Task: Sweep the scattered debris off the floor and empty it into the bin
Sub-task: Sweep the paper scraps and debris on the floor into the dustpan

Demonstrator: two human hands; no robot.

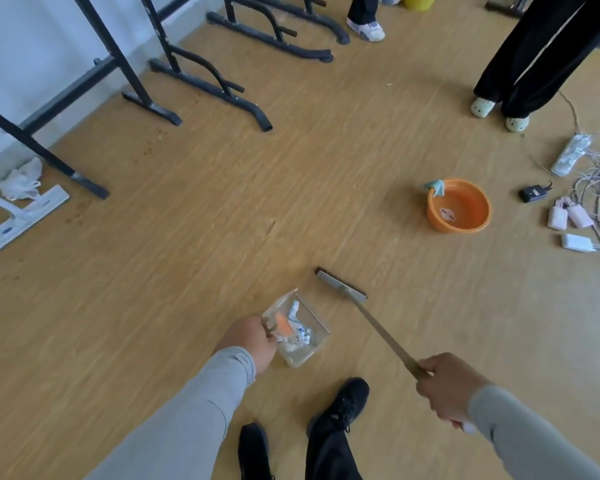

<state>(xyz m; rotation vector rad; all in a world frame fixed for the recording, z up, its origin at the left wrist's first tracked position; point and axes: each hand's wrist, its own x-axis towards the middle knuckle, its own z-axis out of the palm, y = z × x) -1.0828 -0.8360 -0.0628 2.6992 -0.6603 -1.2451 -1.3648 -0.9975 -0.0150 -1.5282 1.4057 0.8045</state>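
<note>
Head view shows two hands, one brush, one clear pan and one orange basin. At 6 o'clock, just below centre, the left hand (248, 339) grips the near edge of the clear dustpan (297, 329), a see-through rectangular tray holding debris (293, 327): crumpled white scraps with blue marks and one orange piece. At 5 o'clock the right hand (445, 388) is curled round the thin handle of the broom (342, 283), whose narrow grey head with dark bristles sits just beyond the pan, toward 12 o'clock from it. The orange basin (459, 206) stands at 3 o'clock with a cloth (435, 187) over its rim. Two black shoes (342, 403) show at 6 o'clock on the wooden floor (222, 202). Two other people's legs stand at 1 o'clock.
</note>
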